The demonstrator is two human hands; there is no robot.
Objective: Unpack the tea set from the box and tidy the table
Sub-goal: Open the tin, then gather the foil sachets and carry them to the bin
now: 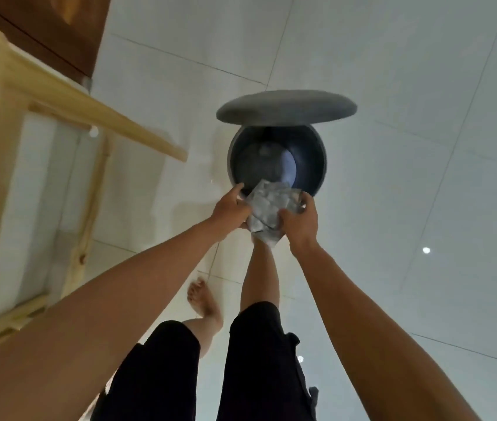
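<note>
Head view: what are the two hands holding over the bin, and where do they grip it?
A crumpled wad of clear plastic wrapping. The left hand grips its left side and the right hand its right side, just above the near rim of the open bin.

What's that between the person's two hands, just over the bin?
In the head view, a crumpled wad of clear plastic wrapping sits between the left hand and right hand, both gripping it at the near rim of the open bin.

The crumpled clear plastic wrap is bunched, hanging over the near rim, at 6 o'clock of the open grey bin.
</note>
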